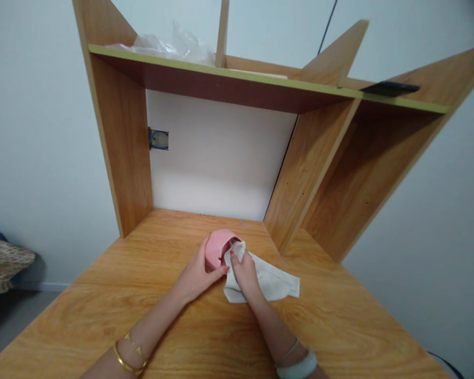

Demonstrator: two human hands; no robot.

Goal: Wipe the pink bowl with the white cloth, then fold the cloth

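Observation:
A pink rounded container [218, 246], hollow with a dark inside, is tilted on its side with its opening toward the right. My left hand [200, 273] is wrapped round its left side, thumb at the lower rim. A white cloth [274, 280] is pinched in my right hand [244, 269], and one bunched end of it reaches into the container's opening. The rest of the cloth trails to the right over the wooden desk [205, 337]. The fingertips of my right hand are partly hidden by the cloth.
A wooden shelf unit [308, 173] rises from the back of the desk. Clear plastic wrap [173, 45] and a dark flat object [390, 88] lie on its upper shelf. An open wall socket box [158, 139] shows at the left. A patterned cloth [8, 260] is at the far left.

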